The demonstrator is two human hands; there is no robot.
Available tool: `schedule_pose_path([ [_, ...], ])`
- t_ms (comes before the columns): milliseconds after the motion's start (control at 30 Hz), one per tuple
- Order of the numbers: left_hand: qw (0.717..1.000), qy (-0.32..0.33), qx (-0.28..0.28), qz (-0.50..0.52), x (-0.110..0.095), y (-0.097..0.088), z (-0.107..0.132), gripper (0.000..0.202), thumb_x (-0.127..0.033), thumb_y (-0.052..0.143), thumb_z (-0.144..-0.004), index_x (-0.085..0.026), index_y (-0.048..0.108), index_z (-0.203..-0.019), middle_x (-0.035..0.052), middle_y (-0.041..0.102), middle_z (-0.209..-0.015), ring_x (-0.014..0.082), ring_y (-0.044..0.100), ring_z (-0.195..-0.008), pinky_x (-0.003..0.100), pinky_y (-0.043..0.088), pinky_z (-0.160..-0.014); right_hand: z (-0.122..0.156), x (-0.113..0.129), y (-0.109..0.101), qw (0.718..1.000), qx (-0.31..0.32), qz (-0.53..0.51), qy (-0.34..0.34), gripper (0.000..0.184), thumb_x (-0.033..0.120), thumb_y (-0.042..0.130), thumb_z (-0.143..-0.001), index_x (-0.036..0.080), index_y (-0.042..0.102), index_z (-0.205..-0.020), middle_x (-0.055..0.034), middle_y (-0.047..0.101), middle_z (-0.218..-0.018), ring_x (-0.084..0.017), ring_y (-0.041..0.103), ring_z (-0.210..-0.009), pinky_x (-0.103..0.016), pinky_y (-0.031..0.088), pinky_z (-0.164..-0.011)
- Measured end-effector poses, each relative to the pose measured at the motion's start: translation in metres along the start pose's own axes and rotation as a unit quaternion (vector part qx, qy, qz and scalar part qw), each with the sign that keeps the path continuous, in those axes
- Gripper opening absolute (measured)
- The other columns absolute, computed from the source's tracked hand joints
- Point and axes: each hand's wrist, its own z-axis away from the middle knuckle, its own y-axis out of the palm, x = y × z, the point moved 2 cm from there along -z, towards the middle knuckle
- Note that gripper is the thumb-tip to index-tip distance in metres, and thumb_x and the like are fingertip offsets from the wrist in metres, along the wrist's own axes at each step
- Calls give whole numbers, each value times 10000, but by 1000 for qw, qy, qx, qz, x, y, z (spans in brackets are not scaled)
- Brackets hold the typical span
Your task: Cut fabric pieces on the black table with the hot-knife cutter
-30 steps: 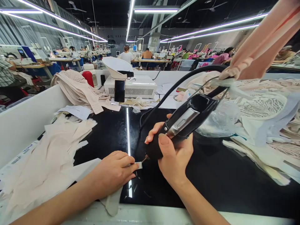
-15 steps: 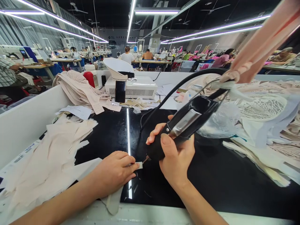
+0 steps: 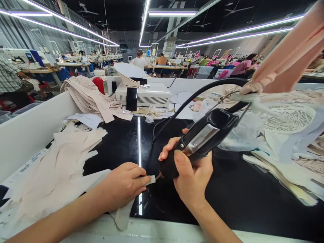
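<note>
My right hand [image 3: 190,178] grips a black corded hand tool [image 3: 199,140] with a metal plate on top; its thin tip touches the end of a pale fabric strip [image 3: 152,179]. My left hand [image 3: 124,186] is closed, fingers pinching that strip flat on the glossy black table [image 3: 235,192]. The strip runs back under my left hand and hangs over the table's front edge [image 3: 121,217]. The tool's black cable [image 3: 194,92] arcs up and to the right.
Beige fabric pieces [image 3: 58,162] lie at the left, folded fabric [image 3: 86,96] behind them. A white machine [image 3: 146,94] with a phone [image 3: 132,94] stands at the back. Lace and plastic [image 3: 283,125] pile at the right. Other people work at distant tables.
The view has shifted slightly; both hands stay almost where they were, with the tool tip still at the strip's end.
</note>
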Motion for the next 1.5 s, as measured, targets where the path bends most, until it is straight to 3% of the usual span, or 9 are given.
schedule_pose_path([
  [267, 1000, -5, -22, 16, 0, -7, 11, 338, -232, 419, -1236, -169, 745, -1179, 52, 775, -1088, 192, 724, -924, 357, 631, -914, 4, 1, -6, 1000, 0, 18, -6, 357, 443, 924, -950, 275, 654, -1112, 27, 744, -879, -150, 706, -609, -270, 613, -521],
  [500, 999, -19, -24, 24, 0, -5, 18, 257, -182, 494, -1212, -171, 744, -1152, 61, 771, -1091, 186, 724, -942, 334, 615, -900, 5, 2, -10, 1000, 0, 30, -5, 420, 435, 915, -957, 299, 663, -1264, 28, 745, -879, -173, 711, -614, -320, 632, -562],
  [700, 999, -10, -33, 20, -1, 2, 20, 183, -134, 552, -1176, -148, 732, -1205, 82, 775, -1111, 198, 725, -970, 344, 619, -923, 2, 1, -10, 999, 3, 31, 8, 401, 416, 913, -955, 312, 673, -1259, 42, 740, -879, -155, 702, -649, -306, 648, -614],
  [1000, 998, -9, -56, 18, -2, 6, 22, 184, -112, 549, -1167, -140, 729, -1187, 78, 772, -1090, 208, 721, -947, 364, 618, -916, -3, 0, 4, 1000, -17, 22, 6, 396, 434, 902, -950, 299, 665, -1237, 53, 712, -861, -158, 691, -599, -319, 646, -573],
  [1267, 999, -8, -41, 12, -1, 9, 22, 167, -109, 589, -1145, -146, 732, -1224, 78, 776, -1111, 201, 733, -992, 361, 634, -950, 3, -10, 13, 1000, -1, 8, 16, 363, 283, 840, -939, 293, 639, -1241, 47, 724, -872, -154, 691, -644, -306, 626, -596],
  [1500, 998, -13, -54, 17, -2, 8, 23, 165, -112, 589, -1145, -142, 734, -1216, 87, 776, -1125, 208, 734, -1007, 352, 628, -960, 0, -6, 10, 999, -12, 21, 22, 366, 302, 851, -940, 292, 634, -1235, 53, 713, -855, -154, 686, -612, -309, 631, -579],
])
